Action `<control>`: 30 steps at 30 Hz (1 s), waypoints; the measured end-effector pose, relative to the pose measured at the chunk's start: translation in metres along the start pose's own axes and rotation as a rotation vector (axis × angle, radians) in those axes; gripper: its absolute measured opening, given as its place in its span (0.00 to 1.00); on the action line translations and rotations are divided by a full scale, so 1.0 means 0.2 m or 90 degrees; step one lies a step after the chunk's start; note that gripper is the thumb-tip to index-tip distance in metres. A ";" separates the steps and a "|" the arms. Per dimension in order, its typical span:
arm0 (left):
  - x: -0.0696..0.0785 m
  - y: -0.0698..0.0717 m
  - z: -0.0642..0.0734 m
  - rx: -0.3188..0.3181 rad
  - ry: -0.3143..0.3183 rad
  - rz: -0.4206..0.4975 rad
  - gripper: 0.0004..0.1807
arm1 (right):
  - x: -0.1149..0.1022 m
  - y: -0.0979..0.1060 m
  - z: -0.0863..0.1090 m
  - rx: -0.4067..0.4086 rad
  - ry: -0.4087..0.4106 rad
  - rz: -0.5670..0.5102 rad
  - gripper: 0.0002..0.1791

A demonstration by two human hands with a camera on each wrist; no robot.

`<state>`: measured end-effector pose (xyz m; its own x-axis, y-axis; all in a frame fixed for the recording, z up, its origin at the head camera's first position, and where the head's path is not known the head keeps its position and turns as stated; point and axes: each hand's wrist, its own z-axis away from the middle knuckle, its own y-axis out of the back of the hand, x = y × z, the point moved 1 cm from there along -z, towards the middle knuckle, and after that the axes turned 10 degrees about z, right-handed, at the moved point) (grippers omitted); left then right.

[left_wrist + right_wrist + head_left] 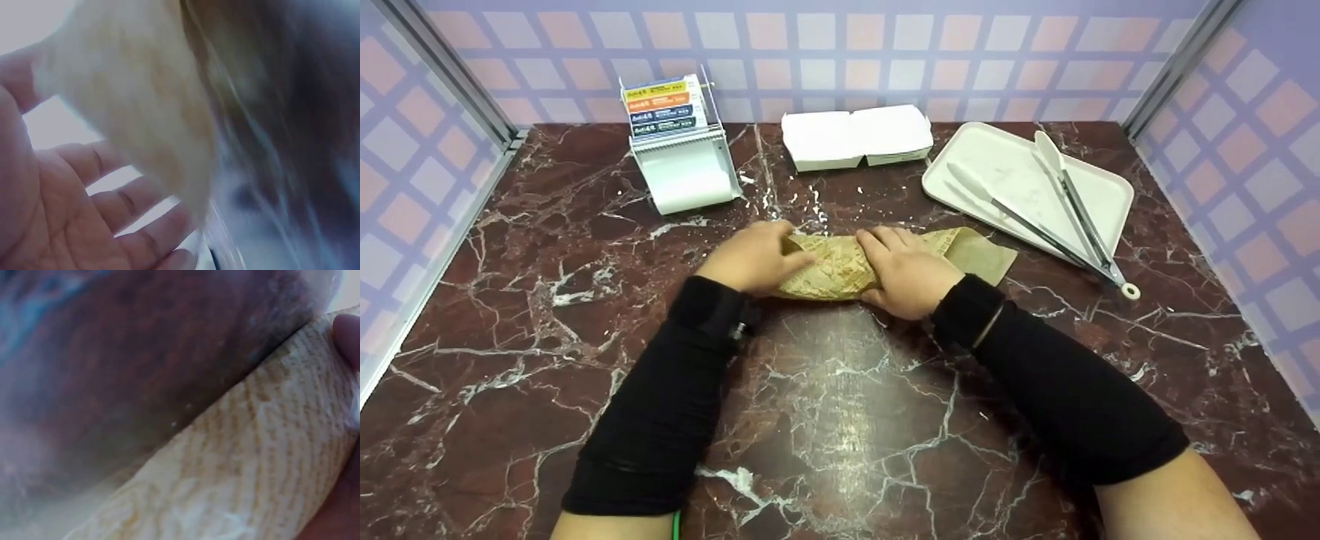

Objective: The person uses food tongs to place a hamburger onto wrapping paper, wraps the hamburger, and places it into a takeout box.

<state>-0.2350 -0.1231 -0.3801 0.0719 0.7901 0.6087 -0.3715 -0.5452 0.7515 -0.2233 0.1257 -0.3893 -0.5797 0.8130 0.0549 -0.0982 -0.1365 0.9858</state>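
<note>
A roll wrapped in brown printed paper point(829, 266) lies crosswise on the table, and through the wrap show crinkles and yellowish-brown patches. My left hand point(754, 257) holds its left end, the thumb on top. In the left wrist view, the fingers point(121, 199) spread around a blurred, mottled pale surface point(146, 95). Toward the right end, my right hand point(907, 271) grips the roll, fingers over the top and thumb at the near side. A loose paper flap point(986, 259) sticks out beyond it. Rows of brown print cover the wrapped paper point(264, 439) in the right wrist view.
Behind the roll stands a white carton point(856, 139). At the back left is a holder point(694, 176) with several coloured small boxes point(664, 109). Tongs point(1080, 202) lie across a cream tray point(952, 161) on the right. White crumbs point(814, 206) dot the marbled table point(840, 420).
</note>
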 end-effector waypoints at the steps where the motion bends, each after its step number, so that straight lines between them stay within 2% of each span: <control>1: -0.03 0.02 0.00 -0.001 0.021 0.007 0.45 | 0.00 0.00 0.00 -0.002 -0.001 -0.002 0.53; 4: -0.10 0.07 0.01 -0.001 0.068 0.020 0.43 | 0.00 -0.01 0.00 -0.002 -0.001 -0.005 0.53; 7: -0.15 0.10 0.01 -0.006 0.086 0.036 0.39 | 0.00 -0.02 0.00 -0.001 -0.001 -0.002 0.53; 15: -0.20 0.14 0.00 -0.010 0.077 0.098 0.28 | 0.00 -0.03 0.00 0.002 -0.004 0.003 0.52; 20: -0.21 0.16 0.01 -0.010 0.074 0.110 0.21 | 0.00 -0.03 0.00 0.005 -0.006 0.008 0.52; 23: -0.22 0.17 0.03 -0.011 0.080 0.141 0.17 | 0.00 -0.03 -0.01 0.003 -0.007 0.012 0.53; 27: -0.21 0.19 0.04 -0.009 0.081 0.191 0.17 | -0.01 -0.02 -0.01 -0.003 -0.012 0.013 0.53; 30: -0.21 0.20 0.04 0.001 0.068 0.208 0.18 | -0.01 -0.01 0.00 -0.005 -0.015 0.014 0.53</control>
<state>-0.2453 -0.1803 -0.3736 -0.1478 0.5987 0.7872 -0.3569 -0.7746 0.5221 -0.2223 0.1240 -0.3923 -0.5620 0.8231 0.0811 -0.0912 -0.1592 0.9830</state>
